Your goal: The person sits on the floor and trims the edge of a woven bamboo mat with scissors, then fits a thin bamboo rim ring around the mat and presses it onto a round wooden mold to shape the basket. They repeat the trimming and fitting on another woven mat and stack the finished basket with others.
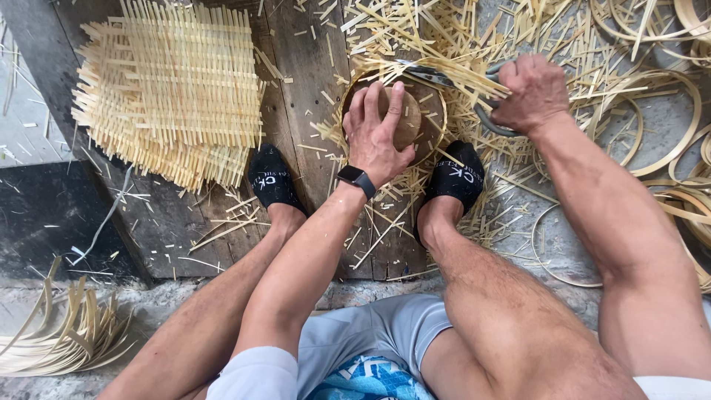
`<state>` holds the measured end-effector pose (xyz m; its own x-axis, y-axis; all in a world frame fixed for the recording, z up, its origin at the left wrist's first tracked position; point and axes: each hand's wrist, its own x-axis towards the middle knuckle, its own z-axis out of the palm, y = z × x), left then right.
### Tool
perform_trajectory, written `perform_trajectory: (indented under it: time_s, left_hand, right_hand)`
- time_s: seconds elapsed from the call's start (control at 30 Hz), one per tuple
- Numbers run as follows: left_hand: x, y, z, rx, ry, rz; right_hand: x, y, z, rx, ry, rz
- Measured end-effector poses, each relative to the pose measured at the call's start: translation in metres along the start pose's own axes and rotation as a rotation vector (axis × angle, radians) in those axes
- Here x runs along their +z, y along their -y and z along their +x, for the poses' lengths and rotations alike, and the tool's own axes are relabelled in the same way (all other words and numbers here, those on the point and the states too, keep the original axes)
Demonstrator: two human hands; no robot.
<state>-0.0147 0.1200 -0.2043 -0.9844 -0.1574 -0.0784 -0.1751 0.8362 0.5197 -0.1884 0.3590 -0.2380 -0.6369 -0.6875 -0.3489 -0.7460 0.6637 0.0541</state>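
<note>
Bamboo strips, pale yellow, are being worked at the centre top of the view, where a small round woven basket sits on the ground between the person's feet, pressed over a brown rounded wooden block. The left hand lies on top of the block, fingers spread and curved down around it, holding it and the weave in place; a dark smartwatch sits on that wrist. The right hand is clenched around the handles of large metal shears, whose blades reach left across the loose strip ends standing out from the basket's rim (whether the blades are touching a strip cannot be told).

Both feet wear black socks: the left foot rests on dark wooden planks, and the right foot sits just below the basket among cuttings. The person sits with bare legs bent, wearing grey shorts.

Farther out, a stack of flat woven bamboo mats lies at upper left on the planks. Short bamboo offcuts litter the ground around the basket, thin bamboo hoops are scattered at right, and a bundle of curved bamboo strips lies at lower left.
</note>
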Motion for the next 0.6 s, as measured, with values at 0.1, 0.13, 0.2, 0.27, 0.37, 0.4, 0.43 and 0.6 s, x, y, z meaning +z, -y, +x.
perform_trajectory:
  time_s: [0.1,0.13,0.2,0.27,0.37,0.4,0.43,0.6]
  left_hand:
    - [-0.006,0.002,0.002,0.007,0.016,-0.049]
    - [-0.007,0.003,0.003,0.038,0.048,-0.056]
    - [-0.010,0.005,0.006,0.103,0.115,-0.069]
    - [-0.013,0.007,0.008,0.131,0.121,-0.036]
    - [-0.012,0.004,0.007,0.063,0.097,0.042]
    - [-0.009,0.000,0.005,0.020,0.083,0.070]
    - [-0.005,-0.005,0.006,-0.098,0.036,-0.010]
    - [0.006,-0.016,0.009,-0.188,0.021,-0.126]
  right_hand:
    - [-0.001,-0.002,-0.003,-0.055,-0.291,0.104]
    - [-0.001,0.000,-0.002,-0.074,-0.358,0.008]
    - [-0.003,0.008,0.003,-0.110,-0.487,-0.181]
    - [-0.003,0.010,0.006,-0.077,-0.430,-0.110]
    - [-0.007,0.005,0.005,0.001,-0.075,0.034]
    - [-0.008,0.002,0.002,0.030,0.090,0.086]
    - [-0.008,0.000,0.001,0.016,0.029,0.070]
    - [-0.004,0.006,0.004,-0.089,-0.556,-0.240]
